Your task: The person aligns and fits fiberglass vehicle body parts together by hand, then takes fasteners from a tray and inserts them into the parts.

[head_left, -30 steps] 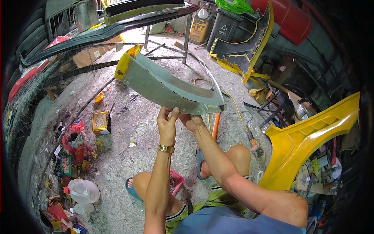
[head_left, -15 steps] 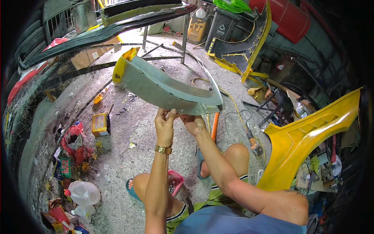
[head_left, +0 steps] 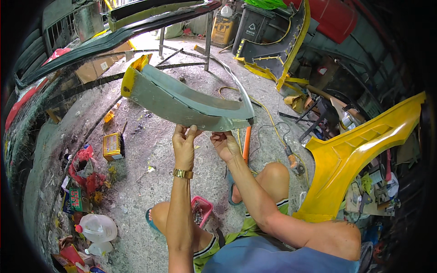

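- Gripping the lower edge of a curved grey panel [head_left: 173,108], the left hand [head_left: 185,143] has its thumb pressed on the near face; a gold-coloured watch [head_left: 183,174] circles its wrist.
- Right hand [head_left: 224,144]: placed at 5 o'clock from the panel's middle, fingers bent and tips at the lower edge near the panel's right end. Whether they are closed on it cannot be told; the fingertips are partly hidden.
- Panel position: in front of the person, above both hands, mainly toward 11 o'clock from the centre of view. Its 10 o'clock end is yellow; the rest is dull grey with small marks along the lower edge.
- 3 to 4 o'clock: a glossy yellow fender [head_left: 331,177], with an orange-bodied power tool [head_left: 290,158] on the floor just left of it.
- 6 o'clock: a pink basket [head_left: 208,208] between the feet, small items inside.
- 8 o'clock: a translucent jug [head_left: 98,228], red-capped, lying on its side.
- 9 o'clock: a yellow box [head_left: 111,146] on the floor.
- 1 o'clock: a black-and-yellow body part [head_left: 268,64].
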Tool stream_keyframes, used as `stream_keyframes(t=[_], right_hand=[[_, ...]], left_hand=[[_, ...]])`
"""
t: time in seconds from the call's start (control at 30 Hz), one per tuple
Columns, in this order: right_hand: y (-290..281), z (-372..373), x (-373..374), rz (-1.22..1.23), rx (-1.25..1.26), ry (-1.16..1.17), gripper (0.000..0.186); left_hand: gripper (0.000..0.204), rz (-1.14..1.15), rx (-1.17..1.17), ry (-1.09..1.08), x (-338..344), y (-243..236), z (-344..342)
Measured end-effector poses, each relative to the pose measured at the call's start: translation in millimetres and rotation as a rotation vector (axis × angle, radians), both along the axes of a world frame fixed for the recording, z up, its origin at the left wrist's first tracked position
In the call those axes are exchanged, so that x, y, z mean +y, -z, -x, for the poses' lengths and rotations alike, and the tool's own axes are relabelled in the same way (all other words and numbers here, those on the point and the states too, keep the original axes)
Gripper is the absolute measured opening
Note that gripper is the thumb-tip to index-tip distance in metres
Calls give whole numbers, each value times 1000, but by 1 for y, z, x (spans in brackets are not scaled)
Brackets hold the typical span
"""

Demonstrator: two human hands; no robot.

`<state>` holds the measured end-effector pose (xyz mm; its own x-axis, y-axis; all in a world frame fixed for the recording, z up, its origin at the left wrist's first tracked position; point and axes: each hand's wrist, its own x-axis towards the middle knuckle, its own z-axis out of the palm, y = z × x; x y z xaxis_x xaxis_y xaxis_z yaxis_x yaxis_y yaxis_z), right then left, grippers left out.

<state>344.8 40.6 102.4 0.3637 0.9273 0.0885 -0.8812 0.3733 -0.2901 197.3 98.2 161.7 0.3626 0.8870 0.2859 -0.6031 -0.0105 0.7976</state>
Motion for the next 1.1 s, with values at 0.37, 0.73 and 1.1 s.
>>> stream_keyframes(t=[0.37,0.73,1.1], right_hand=[[-11,8,-1,92,-121,-22,20],[-5,6,-1,85,-156,-94,26],[1,-8,6,-31,-244,-164,30]], left_hand=[[35,-64,103,21,8,0,7],[36,-9,67,50,1,2,12],[36,-27,66,75,4,-2,9]])
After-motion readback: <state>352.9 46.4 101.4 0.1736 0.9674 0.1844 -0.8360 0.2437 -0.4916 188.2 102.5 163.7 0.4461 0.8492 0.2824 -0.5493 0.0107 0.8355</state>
